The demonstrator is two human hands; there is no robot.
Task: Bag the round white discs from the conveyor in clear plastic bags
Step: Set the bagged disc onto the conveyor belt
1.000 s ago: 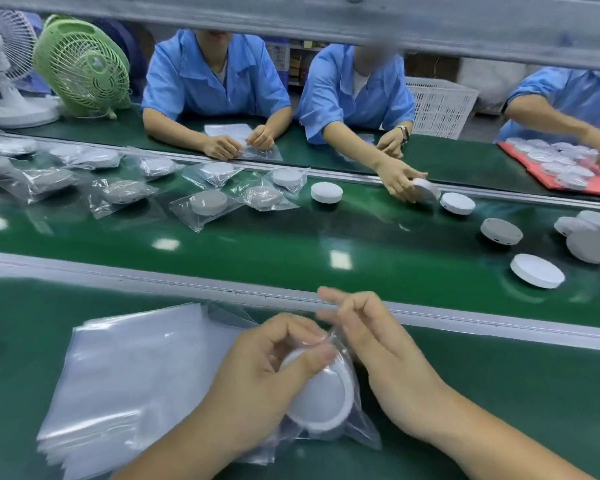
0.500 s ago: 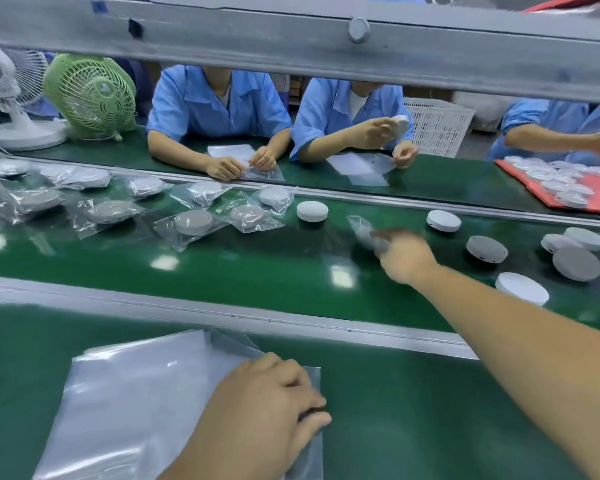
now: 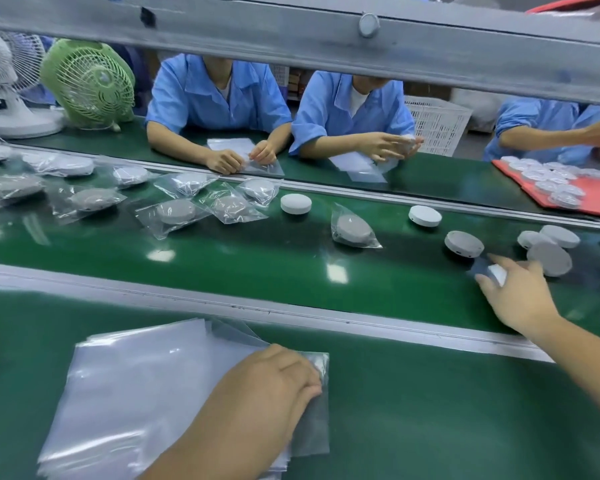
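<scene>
My right grip point(image 3: 515, 296) holds a white disc point(image 3: 497, 274) toward the right end of the conveyor point(image 3: 257, 258). My left grip point(image 3: 267, 386) presses, fingers relaxed, on the clear bags point(image 3: 136, 393) on the green tabletop point(image 3: 430, 410). Workers in blue point(image 3: 219, 98) sit opposite, near a green fan point(image 3: 90, 88).

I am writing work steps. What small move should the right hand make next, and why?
Probably lift the disc in the right hand toward the bag stack: that hand curls round it on the belt, and the left hand rests on the stack.

White discs point(image 3: 425, 215) loose on conveyor point(image 3: 257, 261), bags point(image 3: 136, 393) stacked
</scene>
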